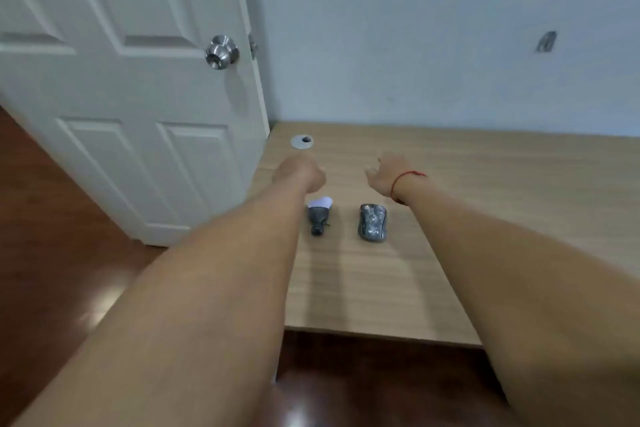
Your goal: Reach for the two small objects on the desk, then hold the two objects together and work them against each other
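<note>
Hands (pixel 299 172) (pixel 388 173) empty, fingers unclear, above mouse (pixel 372 222).

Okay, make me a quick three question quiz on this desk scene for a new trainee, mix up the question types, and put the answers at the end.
1. True or false: the left hand holds the computer mouse.
2. Which item lies left of the mouse? A) light bulb B) stapler C) mug
3. Fill in: the red string sits on the ____ wrist.

Key
1. False: both hands hover above the desk beyond the items, holding nothing; the right hand has its fingers loose.
2. A
3. right
</note>
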